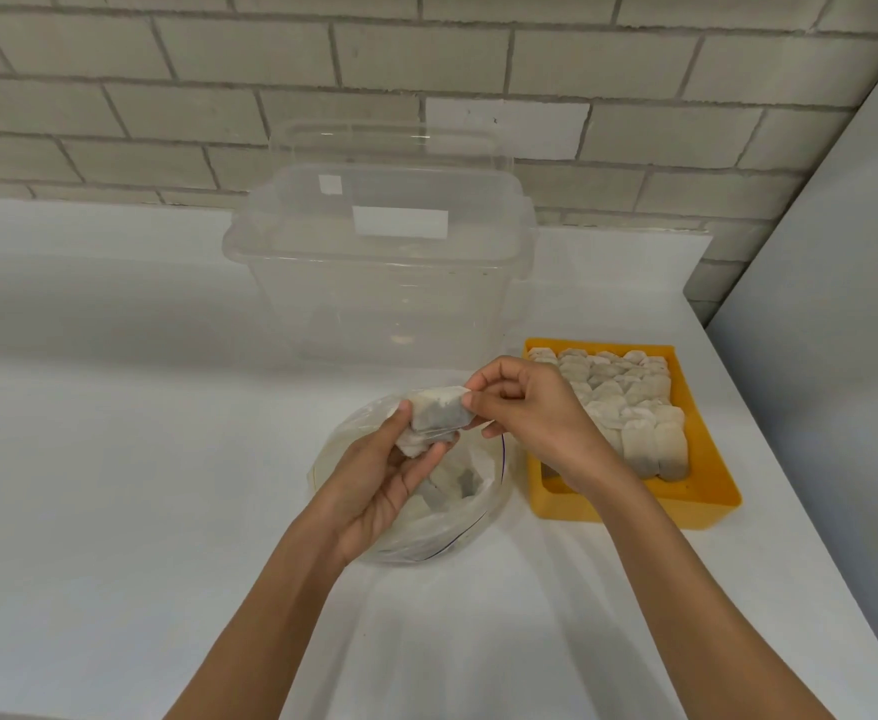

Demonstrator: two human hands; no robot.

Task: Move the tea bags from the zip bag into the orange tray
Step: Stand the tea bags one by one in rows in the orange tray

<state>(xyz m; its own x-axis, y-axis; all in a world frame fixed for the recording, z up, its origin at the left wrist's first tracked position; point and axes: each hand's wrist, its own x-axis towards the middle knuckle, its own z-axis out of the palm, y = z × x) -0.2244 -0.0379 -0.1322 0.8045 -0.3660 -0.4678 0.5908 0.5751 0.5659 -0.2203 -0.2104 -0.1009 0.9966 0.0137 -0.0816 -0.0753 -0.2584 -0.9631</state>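
An open clear zip bag (457,532) lies on the white counter with several tea bags (447,480) inside. Above its mouth my left hand (380,475) holds a small clump of tea bags (437,413) from below. My right hand (530,407) pinches the right edge of the top tea bag in that clump. To the right stands the orange tray (707,459), packed with rows of tea bags (629,402); my right wrist hides its near left part.
A large clear plastic container (380,283) with a lid leaning behind it stands just beyond the zip bag, against the brick wall. The white counter (115,459) ends at a grey wall panel (842,304) on the right.
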